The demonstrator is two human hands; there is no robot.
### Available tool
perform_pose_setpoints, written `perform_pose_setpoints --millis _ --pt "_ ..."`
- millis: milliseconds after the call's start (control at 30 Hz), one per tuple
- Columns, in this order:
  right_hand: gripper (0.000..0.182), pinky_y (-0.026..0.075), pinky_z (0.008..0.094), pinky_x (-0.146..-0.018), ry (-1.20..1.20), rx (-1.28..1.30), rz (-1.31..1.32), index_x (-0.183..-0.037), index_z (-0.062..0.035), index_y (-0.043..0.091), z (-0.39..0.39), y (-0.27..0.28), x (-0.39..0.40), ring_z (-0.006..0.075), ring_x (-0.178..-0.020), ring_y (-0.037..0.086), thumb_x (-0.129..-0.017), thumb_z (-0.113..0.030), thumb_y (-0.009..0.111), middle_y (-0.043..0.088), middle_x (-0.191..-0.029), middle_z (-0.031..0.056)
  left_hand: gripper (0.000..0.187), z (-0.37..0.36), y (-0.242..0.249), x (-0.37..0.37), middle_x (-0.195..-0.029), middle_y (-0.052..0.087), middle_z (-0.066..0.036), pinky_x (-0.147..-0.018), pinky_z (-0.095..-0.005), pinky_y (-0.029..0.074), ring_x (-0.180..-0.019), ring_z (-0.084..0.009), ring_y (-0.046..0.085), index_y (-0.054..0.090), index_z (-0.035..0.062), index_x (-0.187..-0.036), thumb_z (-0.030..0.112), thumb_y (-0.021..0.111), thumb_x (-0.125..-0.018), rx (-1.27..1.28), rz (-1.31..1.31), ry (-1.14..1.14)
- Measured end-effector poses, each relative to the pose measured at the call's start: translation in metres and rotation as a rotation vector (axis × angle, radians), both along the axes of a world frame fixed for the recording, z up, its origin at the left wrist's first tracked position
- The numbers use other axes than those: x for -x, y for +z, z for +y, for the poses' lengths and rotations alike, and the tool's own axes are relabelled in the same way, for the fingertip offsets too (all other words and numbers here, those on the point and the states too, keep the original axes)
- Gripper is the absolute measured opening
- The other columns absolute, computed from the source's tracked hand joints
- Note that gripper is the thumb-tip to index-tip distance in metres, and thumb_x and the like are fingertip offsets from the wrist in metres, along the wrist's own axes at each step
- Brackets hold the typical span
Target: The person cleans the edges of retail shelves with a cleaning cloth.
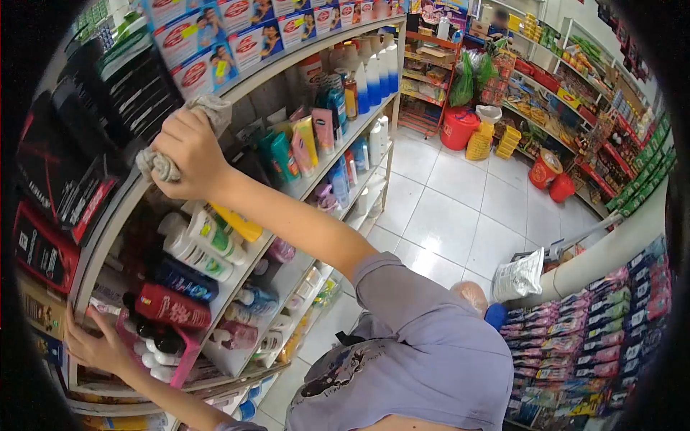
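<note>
Inside the clenched right hand [188,149], at the upper shelf edge [106,233], is a bunched grey cloth [164,168], probably light and limp, best gripped through its middle; lower down, the left hand [97,348] spreads open.

- Right arm [287,215] stretching toward ten o'clock, right hand [188,154] curled in a grip!
- Left hand [97,348] at eight o'clock, fingers spread apart.

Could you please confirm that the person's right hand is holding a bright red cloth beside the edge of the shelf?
Not quite: the cloth is grey, not bright red, as the head view shows. The right hand is indeed holding it beside the edge of the shelf.
</note>
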State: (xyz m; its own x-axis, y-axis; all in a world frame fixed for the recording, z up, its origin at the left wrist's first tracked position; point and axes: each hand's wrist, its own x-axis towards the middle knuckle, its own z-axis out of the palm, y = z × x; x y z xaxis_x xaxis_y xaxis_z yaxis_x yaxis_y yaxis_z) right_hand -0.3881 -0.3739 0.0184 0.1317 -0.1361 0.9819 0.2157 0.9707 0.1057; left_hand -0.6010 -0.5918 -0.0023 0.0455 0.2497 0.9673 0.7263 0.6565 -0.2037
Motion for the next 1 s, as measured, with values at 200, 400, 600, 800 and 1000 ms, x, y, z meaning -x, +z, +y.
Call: perform_pose_setpoints --millis 200,400,600,800,1000 --pt "0.020 0.031 0.0350 -0.061 -0.024 0.012 -0.014 -0.060 -0.0074 0.047 -0.040 0.000 0.039 0.0245 -0.067 0.041 -0.048 -0.018 0.057 0.041 -0.065 0.0069 0.030 -0.003 0.008 0.006 -0.093 0.053 -0.009 -0.075 -0.0335 0.035 -0.086 -0.0239 0.048 0.053 0.0082 -0.099 0.022 0.055 -0.073 0.016 -0.001 -0.384" --pt "0.031 0.032 0.0375 -0.061 0.052 -0.007 -0.100 -0.061 -0.0054 0.045 -0.103 -0.001 0.110 0.0276 -0.066 0.040 -0.046 -0.028 0.059 0.039 -0.065 0.0100 0.034 -0.010 0.012 0.004 -0.093 0.050 -0.009 -0.076 -0.0346 0.034 -0.088 -0.0251 0.045 0.052 0.0090 -0.101 0.023 0.054 -0.070 0.061 -0.062 -0.464" --pt "0.027 0.033 0.0349 -0.059 0.113 -0.064 -0.037 -0.058 -0.0055 0.044 -0.148 0.002 0.161 0.0247 -0.063 0.041 -0.047 -0.028 0.054 0.039 -0.061 0.0075 0.054 -0.018 0.003 0.030 -0.103 0.044 -0.016 -0.080 -0.0405 0.030 -0.095 -0.0327 0.040 0.043 -0.0007 -0.106 0.039 0.045 -0.068 0.140 -0.016 -0.503" --pt "0.023 0.033 0.0321 -0.055 0.125 -0.169 -0.174 -0.059 -0.0083 0.045 -0.130 0.003 0.144 0.0218 -0.060 0.042 -0.050 -0.028 0.054 0.041 -0.062 0.0042 0.049 -0.018 0.004 0.029 -0.102 0.045 -0.012 -0.080 -0.0385 0.030 -0.095 -0.0298 0.040 0.043 0.0020 -0.106 0.033 0.047 -0.069 0.126 -0.004 -0.434" --pt "0.027 0.034 0.0330 -0.059 -0.039 -0.136 -0.208 -0.070 -0.0106 0.052 -0.096 0.000 0.109 0.0231 -0.065 0.045 -0.050 -0.029 0.059 0.046 -0.069 0.0050 0.035 -0.020 0.014 0.013 -0.094 0.050 -0.003 -0.077 -0.0318 0.033 -0.087 -0.0217 0.045 0.050 0.0145 -0.103 0.019 0.051 -0.068 0.109 -0.085 -0.416"
